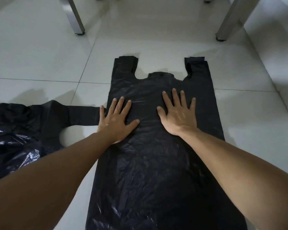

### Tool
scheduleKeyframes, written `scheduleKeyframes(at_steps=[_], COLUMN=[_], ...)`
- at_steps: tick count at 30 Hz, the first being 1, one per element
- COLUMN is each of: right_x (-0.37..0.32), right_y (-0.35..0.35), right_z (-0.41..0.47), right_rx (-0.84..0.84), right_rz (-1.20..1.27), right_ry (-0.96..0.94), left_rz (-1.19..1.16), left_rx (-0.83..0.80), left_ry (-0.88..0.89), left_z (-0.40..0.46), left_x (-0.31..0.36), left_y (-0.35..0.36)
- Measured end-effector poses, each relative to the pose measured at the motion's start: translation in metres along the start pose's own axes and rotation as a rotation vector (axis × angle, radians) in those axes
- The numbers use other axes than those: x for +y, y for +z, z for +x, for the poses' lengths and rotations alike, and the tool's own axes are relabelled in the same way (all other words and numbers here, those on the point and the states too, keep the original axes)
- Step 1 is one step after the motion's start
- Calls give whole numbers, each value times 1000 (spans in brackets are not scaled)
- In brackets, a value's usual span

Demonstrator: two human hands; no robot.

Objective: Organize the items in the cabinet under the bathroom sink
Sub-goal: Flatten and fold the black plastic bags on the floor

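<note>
A person presses both hands flat on a black plastic bag (156,163) spread out on a pale tiled floor (40,60). The bag lies lengthwise away from the camera, its two handle loops at the far end and its closed bottom running out of view at the near edge. The left hand (115,121) rests palm-down on the bag's left side, fingers (119,105) straight and spread wide, the little finger reaching just past the bag's edge onto the floor. The right hand (178,114) lies palm-down on the bag's middle right, fingers likewise straight and splayed, thumb pointing inward. Neither hand grips anything; both bare forearms stretch in from the bottom corners of the picture. To the left, a second black bag (23,135) lies crumpled on the floor, glossy in its folds, with one handle strap stretched toward the flat bag and ending just beside the left hand. At the top, two grey metal legs (76,17) of a piece of furniture stand on the tiles, one on either side, well apart from the bags. Dark grout lines cross the floor beneath the flat bag.
</note>
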State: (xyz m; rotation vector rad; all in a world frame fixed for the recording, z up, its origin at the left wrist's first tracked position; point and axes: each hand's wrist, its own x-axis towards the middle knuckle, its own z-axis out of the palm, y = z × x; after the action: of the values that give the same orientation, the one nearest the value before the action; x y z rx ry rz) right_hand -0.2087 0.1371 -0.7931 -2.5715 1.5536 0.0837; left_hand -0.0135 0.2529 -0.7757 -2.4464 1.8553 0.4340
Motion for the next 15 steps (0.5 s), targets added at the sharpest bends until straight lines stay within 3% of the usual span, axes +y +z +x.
scheduleKeyframes(at_steps=[2, 7, 10, 15], right_x=[-1, -1, -1, 1], right_y=[-1, -2, -1, 2], right_z=[-1, -2, -2, 0], right_rx=[9, 11, 13, 18], right_rz=[-10, -9, -6, -5], right_ry=[-8, -6, -7, -2], left_rz=[32, 195, 134, -13], left_rx=[-86, 122, 44, 69], left_ry=[6, 65, 138, -185], left_z=[5, 37, 62, 93], left_x=[-1, 24, 32, -2], left_y=[-21, -49, -33, -23])
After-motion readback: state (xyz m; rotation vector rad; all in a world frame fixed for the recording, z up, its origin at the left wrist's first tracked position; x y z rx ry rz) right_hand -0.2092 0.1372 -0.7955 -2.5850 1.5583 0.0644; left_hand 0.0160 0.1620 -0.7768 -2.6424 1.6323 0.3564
